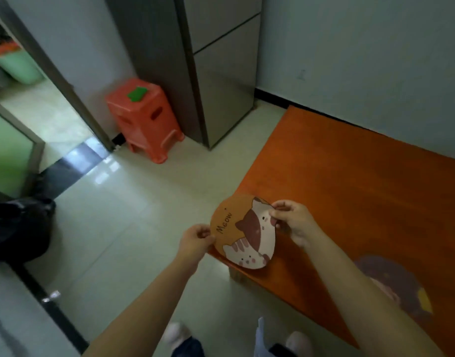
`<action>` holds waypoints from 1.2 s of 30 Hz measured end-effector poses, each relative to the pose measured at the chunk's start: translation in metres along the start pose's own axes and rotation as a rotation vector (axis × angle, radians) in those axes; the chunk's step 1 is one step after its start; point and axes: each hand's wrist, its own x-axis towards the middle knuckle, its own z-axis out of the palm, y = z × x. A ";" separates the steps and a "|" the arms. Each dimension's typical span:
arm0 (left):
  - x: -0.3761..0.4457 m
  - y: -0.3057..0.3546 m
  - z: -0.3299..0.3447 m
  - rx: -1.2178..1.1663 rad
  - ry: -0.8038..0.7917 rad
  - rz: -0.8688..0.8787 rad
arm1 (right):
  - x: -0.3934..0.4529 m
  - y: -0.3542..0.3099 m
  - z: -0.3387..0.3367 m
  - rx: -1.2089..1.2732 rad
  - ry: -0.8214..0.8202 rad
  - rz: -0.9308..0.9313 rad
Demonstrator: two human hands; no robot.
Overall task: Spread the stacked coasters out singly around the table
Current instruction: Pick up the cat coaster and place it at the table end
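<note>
A round orange coaster (243,231) printed with two cats and the word "Meow" is held over the near left corner of the orange table (363,191). My left hand (196,240) pinches its left edge. My right hand (292,222) pinches its right edge. I cannot tell whether more coasters are stacked beneath it. A second coaster (391,287), purple with a cartoon figure, lies flat on the table near the front right, partly behind my right forearm.
A grey fridge (216,68) stands at the back, with an orange plastic stool (144,117) beside it carrying a green item. A black bag (18,225) lies on the tiled floor at left. An open doorway is at the far left. My feet show below.
</note>
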 end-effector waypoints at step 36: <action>0.332 0.289 0.134 0.936 -0.990 0.423 | 0.178 -0.060 0.021 0.185 1.047 0.245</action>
